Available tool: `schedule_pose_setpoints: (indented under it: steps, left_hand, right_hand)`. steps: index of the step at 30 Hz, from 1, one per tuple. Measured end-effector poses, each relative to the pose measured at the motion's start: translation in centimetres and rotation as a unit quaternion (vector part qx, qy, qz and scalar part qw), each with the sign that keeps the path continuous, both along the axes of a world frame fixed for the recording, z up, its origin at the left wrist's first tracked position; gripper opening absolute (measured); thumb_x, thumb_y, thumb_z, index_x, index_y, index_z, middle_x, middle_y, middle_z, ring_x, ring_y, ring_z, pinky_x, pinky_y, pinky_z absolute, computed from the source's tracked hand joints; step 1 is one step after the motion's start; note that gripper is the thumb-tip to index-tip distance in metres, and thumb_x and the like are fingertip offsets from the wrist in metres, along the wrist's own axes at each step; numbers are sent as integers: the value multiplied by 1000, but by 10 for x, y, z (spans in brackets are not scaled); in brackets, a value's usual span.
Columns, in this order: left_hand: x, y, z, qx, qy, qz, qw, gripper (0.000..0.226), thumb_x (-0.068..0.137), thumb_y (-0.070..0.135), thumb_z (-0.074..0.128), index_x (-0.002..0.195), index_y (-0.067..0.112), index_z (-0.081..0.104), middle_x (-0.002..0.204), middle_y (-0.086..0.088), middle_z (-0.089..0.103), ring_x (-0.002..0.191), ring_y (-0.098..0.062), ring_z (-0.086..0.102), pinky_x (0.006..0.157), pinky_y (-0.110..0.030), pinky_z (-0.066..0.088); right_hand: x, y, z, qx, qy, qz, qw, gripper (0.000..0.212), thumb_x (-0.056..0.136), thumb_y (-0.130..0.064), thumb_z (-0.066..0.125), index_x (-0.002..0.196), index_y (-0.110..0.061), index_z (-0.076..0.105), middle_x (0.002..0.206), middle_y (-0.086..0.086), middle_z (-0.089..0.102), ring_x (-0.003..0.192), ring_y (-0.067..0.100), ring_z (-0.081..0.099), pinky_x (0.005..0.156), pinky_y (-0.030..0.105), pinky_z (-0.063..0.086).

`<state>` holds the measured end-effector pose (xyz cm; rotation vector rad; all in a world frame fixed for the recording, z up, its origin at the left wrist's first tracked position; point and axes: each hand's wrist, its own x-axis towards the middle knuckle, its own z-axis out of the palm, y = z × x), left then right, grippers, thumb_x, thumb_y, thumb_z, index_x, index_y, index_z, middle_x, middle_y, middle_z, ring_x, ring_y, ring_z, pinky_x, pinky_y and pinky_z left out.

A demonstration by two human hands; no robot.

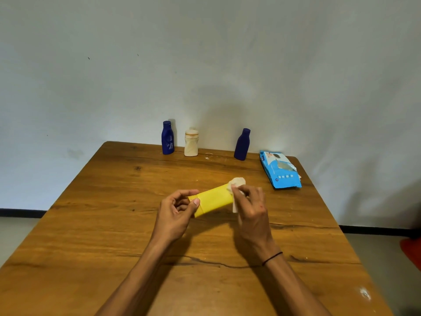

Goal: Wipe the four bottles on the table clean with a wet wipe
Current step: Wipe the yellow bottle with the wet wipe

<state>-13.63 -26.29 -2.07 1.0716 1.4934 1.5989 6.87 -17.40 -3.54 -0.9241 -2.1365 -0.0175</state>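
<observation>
Yellow bottle (214,199) lies sideways above the middle of the bench (91,224), held between both hands. Left hand (176,213) pinches its capped end with thumb and fingers; right hand (250,206) closes around a white wipe (235,185) pressed over the other end. Two blue bottles (168,137) (242,144) and a cream bottle (191,142) stand upright along the far edge, with the blue wipe pack (281,172) lying near the right edge.
</observation>
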Motion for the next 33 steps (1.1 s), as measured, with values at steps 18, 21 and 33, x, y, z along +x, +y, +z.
schedule_pose_setpoints:
  steps: [18, 21, 33]
  left_hand:
    - [-5, 0, 12, -24, -8, -10, 1000, 17, 97, 10, 72, 107, 19, 83, 93, -2, 81, 75, -5, 68, 65, -31, 59]
    - [-4, 5, 15, -35, -23, -12, 999, 18, 97, 8, 71, 102, 19, 85, 93, -4, 81, 69, -6, 66, 61, -26, 57]
    - [7, 12, 13, -96, -46, -9, 994, 22, 102, 21, 66, 95, 8, 83, 79, -9, 77, 60, -12, 66, 64, -27, 55]
  right_hand:
    - [14, 6, -12, 80, -66, 37, 994, 70, 77, -7, 85, 141, -5, 56, 133, 19, 54, 116, 35, 54, 82, 46, 61]
    - [13, 13, -7, 84, -85, 27, 992, 68, 76, -12, 87, 137, -7, 59, 130, 19, 56, 115, 33, 53, 81, 43, 56]
    - [-28, -24, -6, 40, -58, 103, 992, 39, 105, -32, 56, 140, -16, 53, 134, 7, 57, 127, 22, 51, 102, 37, 44]
